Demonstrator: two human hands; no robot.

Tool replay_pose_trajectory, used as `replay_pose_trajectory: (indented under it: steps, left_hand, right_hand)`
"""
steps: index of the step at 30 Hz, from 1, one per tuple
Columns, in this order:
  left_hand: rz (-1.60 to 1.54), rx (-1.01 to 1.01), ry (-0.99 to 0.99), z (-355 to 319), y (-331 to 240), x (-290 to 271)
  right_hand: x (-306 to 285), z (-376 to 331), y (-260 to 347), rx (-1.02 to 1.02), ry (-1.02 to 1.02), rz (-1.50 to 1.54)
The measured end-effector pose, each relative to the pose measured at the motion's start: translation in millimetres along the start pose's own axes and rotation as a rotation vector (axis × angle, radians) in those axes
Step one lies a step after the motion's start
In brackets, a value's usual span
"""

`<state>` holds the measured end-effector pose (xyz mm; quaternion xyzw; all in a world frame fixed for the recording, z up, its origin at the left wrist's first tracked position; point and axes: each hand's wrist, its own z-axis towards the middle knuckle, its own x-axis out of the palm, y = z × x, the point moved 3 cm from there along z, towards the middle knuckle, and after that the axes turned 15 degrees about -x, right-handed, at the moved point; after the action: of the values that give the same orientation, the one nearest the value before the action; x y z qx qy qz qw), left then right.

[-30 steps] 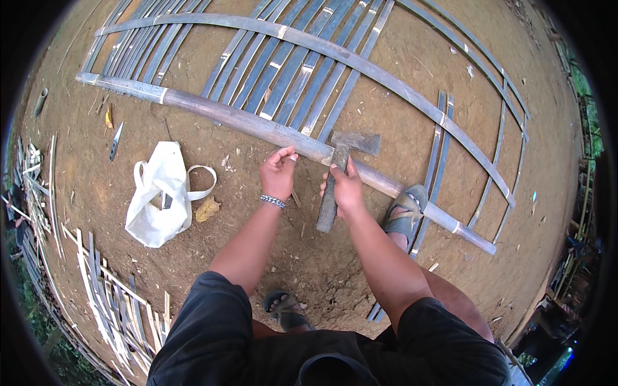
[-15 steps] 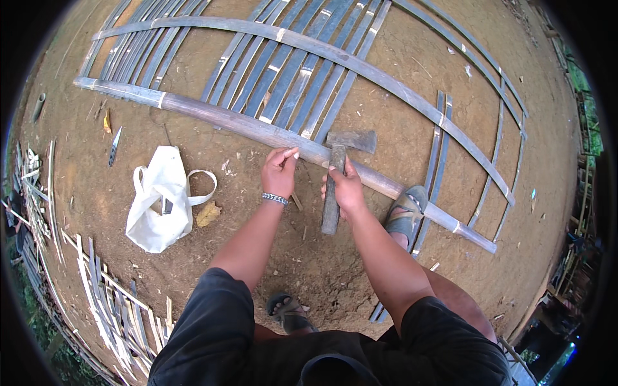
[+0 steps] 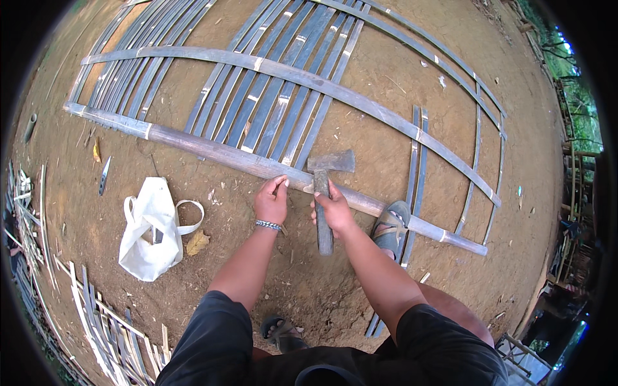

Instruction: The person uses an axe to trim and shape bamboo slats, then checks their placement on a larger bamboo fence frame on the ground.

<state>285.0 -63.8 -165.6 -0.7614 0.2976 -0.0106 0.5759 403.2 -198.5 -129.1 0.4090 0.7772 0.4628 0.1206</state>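
Observation:
My right hand [image 3: 333,208] is wrapped round the wooden handle of a hatchet [image 3: 324,237], just below its dark metal head. The head lies over the near bamboo pole [image 3: 212,149], with the handle pointing back toward me. Beside it, my left hand [image 3: 271,202] wears a chain bracelet and is held at the pole's near edge. Its thumb and fingers are pinched together; whatever they may hold is too small to make out. My sandalled right foot [image 3: 390,226] rests on the pole. Dark bamboo slats [image 3: 265,117] lie across this pole and a curved split bamboo rail [image 3: 341,90].
A white bag [image 3: 153,248] sits on the dirt at left, near a knife [image 3: 104,176] and a dry leaf [image 3: 197,242]. Loose bamboo strips [image 3: 106,331] are heaped at lower left. Two narrow slats [image 3: 415,164] cross the frame at right.
The whole scene sits lower and slightly farther left as the view tilts. Both hands keep nearly the same place beside the pole, and the hatchet stays in my right hand.

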Motion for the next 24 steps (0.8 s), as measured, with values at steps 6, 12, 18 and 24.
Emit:
replay_pose_trajectory:
  steps: [6,12,18,24]
  left_hand:
    - [-0.192,-0.143,0.022,2.6,11.9,3.7]
    - [-0.18,-0.238,0.061,1.3,4.1,-5.8]
    - [-0.467,-0.293,0.151,20.9,25.9,0.6]
    - [-0.256,-0.325,0.138,13.3,14.3,8.3]
  right_hand:
    - [-2.2,1.1,2.2,0.011,0.028,0.023]
    - [-5.0,-0.1,4.7,0.025,0.031,0.02]
    - [-6.8,2.1,8.6,0.017,0.064,0.003]
    - [-9.2,0.6,6.4,0.022,0.059,-0.002]
